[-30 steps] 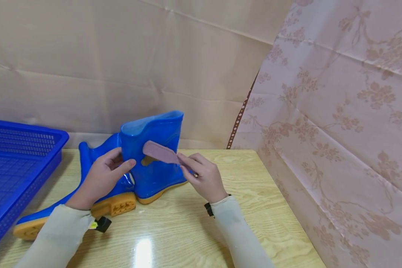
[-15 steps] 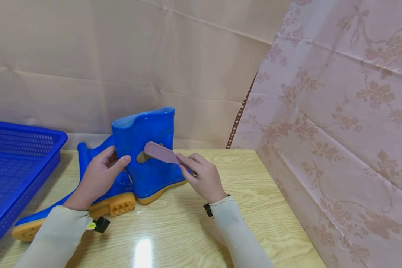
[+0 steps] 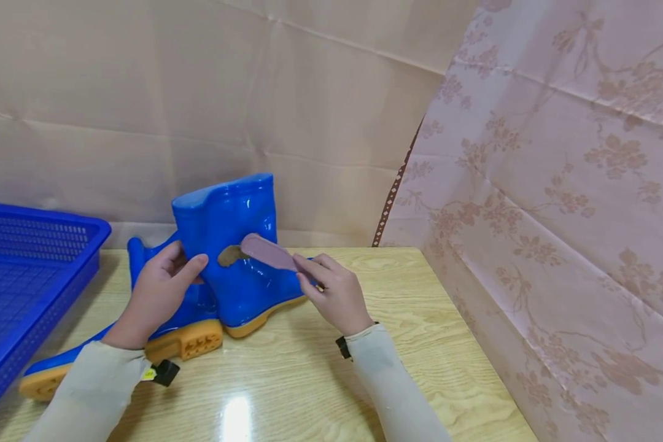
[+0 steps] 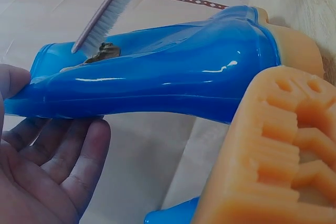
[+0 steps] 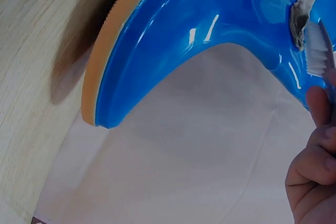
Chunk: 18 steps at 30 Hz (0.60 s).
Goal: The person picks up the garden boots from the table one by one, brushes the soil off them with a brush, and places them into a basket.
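Note:
A blue rain boot point(image 3: 226, 215) with an orange sole stands on the table, its shaft tilted to the left. My left hand point(image 3: 162, 288) holds the shaft at its left side, thumb in front and fingers behind, as the left wrist view shows. My right hand point(image 3: 334, 293) pinches the thin handle of a pink-backed brush point(image 3: 267, 252). The brush's white bristles point(image 5: 316, 51) press against the shaft beside a brown mud-like patch point(image 3: 232, 255). A second blue boot point(image 3: 83, 352) lies on its side behind my left hand, sole point(image 4: 283, 156) facing the front.
At the left stands a blue plastic basket point(image 3: 96, 245) with perforated walls. The wooden table point(image 3: 409, 344) ends at a beige curtain point(image 3: 331, 135) behind and a pink floral cloth point(image 3: 536, 233) on the right.
The boot's shaft has tipped to the left together with my left hand. The brush has stayed almost in place, so more of the brown patch shows to its left.

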{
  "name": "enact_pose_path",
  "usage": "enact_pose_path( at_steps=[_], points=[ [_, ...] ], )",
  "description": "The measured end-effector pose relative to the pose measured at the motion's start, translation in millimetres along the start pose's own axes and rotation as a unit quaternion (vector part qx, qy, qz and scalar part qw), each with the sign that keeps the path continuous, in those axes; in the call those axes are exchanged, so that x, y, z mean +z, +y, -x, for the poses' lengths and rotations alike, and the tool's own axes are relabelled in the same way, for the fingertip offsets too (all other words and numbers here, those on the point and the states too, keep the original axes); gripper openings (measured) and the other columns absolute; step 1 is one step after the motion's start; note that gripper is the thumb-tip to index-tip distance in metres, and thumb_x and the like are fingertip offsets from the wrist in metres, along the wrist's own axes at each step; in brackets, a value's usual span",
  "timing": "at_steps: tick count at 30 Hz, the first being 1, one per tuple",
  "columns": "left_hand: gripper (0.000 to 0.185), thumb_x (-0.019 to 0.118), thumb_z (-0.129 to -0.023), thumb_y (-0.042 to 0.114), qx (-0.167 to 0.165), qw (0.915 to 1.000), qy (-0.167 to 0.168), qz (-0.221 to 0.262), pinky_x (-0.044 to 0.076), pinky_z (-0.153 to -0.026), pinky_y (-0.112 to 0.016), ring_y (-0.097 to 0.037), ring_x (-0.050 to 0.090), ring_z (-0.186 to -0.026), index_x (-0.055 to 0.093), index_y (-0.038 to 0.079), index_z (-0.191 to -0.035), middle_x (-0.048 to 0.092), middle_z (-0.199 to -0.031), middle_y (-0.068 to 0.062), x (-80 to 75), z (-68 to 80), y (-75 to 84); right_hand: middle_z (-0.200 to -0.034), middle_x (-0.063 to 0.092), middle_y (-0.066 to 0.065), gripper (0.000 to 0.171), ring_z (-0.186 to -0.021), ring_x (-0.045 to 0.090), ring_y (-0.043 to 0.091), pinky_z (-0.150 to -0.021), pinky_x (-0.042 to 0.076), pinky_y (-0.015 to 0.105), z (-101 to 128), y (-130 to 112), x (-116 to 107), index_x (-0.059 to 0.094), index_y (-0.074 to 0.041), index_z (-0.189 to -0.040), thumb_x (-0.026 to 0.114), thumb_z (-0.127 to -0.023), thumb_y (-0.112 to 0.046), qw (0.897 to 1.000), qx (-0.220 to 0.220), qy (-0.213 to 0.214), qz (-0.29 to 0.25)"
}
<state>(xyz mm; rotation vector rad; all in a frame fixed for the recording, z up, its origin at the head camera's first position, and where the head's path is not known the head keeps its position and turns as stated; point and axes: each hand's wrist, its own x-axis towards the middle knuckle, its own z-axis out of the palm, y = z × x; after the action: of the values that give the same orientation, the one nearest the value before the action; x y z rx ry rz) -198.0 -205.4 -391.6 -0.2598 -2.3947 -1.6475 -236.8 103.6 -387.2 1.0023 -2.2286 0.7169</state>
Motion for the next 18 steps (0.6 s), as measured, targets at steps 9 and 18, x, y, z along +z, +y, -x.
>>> enact_pose_path(
  at_steps=[9,18],
  points=[
    [0.050,0.054,-0.109,0.035,0.017,0.9992,-0.034,-0.012,0.057,-0.084,-0.018,-0.015,0.068,-0.111,0.048,0.007,-0.150,0.064,-0.137,-0.018,1.6,2.0,1.7,-0.096,0.070,0.004,0.034,-0.064,0.055,0.009,-0.054,0.041,0.012,-2.4,-4.0,-0.8,0.074,-0.007,-0.127,0.076,-0.094,-0.009,0.998,-0.051,0.020,-0.022],
    [0.046,0.052,-0.110,0.033,0.026,0.9993,-0.019,-0.017,0.057,-0.081,-0.018,-0.004,0.066,-0.104,0.050,0.004,-0.145,0.064,-0.135,-0.019,2.1,1.8,-0.5,-0.098,0.071,0.001,0.031,-0.067,0.057,0.009,-0.056,0.042,0.012,-0.4,-3.8,0.0,0.075,-0.010,-0.127,0.074,-0.097,-0.012,1.000,-0.009,-0.003,-0.015]
  ],
)
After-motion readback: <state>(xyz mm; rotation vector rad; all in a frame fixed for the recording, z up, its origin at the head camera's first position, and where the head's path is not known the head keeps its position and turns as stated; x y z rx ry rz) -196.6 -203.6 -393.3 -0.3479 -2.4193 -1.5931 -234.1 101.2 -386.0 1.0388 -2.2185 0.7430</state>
